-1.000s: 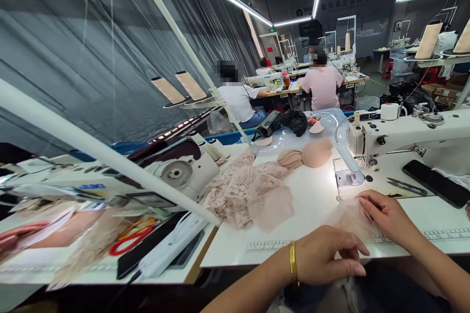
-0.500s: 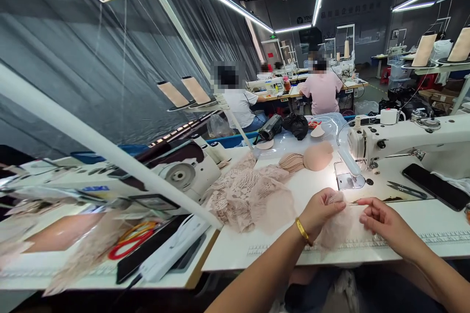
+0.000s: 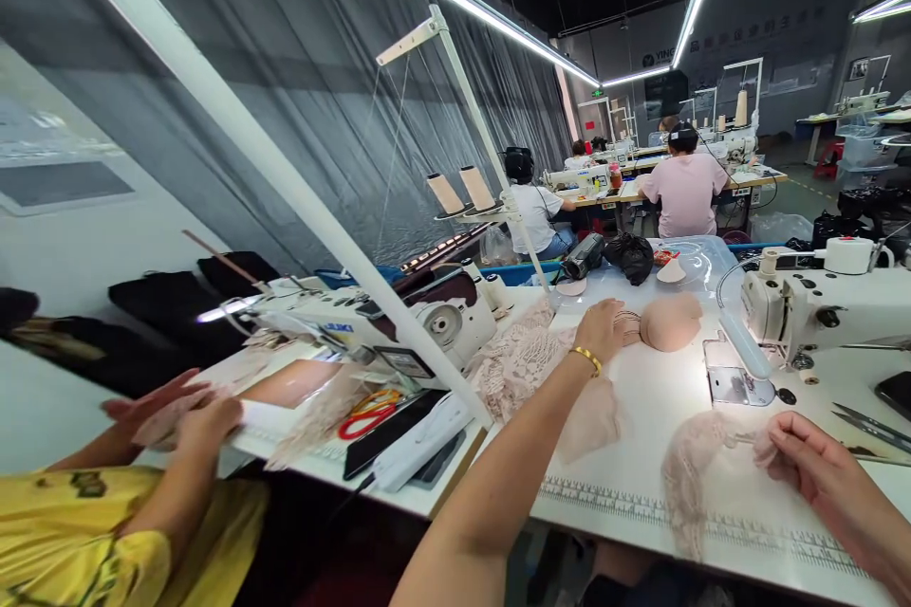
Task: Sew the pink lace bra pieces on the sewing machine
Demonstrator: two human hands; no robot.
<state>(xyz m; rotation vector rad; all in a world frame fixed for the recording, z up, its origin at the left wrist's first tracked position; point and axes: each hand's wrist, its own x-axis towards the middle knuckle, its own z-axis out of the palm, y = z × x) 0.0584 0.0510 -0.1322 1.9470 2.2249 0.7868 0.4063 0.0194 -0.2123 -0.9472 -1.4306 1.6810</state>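
My right hand [image 3: 818, 469] pinches one end of a pale pink lace piece [image 3: 687, 479], which hangs in a curve over the table's front ruler strip. My left hand [image 3: 602, 334] is stretched out to the back of the table. Its fingers rest at the near end of a beige piece with dark lines [image 3: 630, 327], and their tips are partly hidden. A smooth beige bra cup [image 3: 673, 321] lies just right of that piece. Crumpled lace fabric [image 3: 523, 360] is heaped left of my left hand, with a sheer pink piece [image 3: 590, 422] spread below my wrist.
A white sewing machine [image 3: 818, 303] stands at the right, its lit needle plate [image 3: 736, 375] behind the lace. Small scissors [image 3: 872, 422] and a black phone [image 3: 895, 394] lie farther right. At the left, a co-worker in a yellow shirt [image 3: 142, 531] handles fabric beside another machine [image 3: 377, 332].
My left hand has let go of the lace piece and reached away to the back left. My right hand keeps its end. The view has swung left, bringing the yellow-shirted co-worker in.
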